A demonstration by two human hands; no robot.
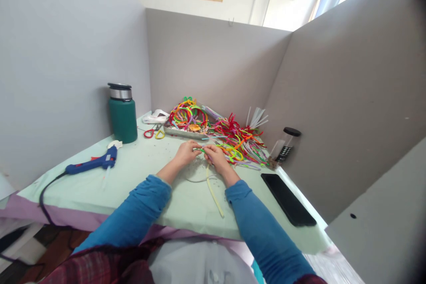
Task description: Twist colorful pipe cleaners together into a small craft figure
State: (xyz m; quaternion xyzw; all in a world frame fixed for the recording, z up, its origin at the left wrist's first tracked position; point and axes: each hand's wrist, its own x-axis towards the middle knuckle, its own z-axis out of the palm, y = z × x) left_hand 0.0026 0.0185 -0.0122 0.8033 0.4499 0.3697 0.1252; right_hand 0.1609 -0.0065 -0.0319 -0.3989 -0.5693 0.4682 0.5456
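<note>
Both hands meet over the middle of the table, fingertips pinched close together. My left hand (187,151) and my right hand (215,156) grip a short green pipe cleaner (201,150) between them, mostly covered by the fingers. From below my right hand a pale yellow strip (214,194) runs down over the tabletop toward me; I cannot tell whether it is joined to the green piece. A thin grey wire-like strand (196,180) curves on the cloth under the hands.
A tray (186,133) heaped with colourful pipe cleaners (234,135) lies at the back. On the left are a blue glue gun (95,162) and a green bottle (123,117). Scissors (159,134) lie near the tray. A black phone (288,199) and clear bottle (285,147) are on the right.
</note>
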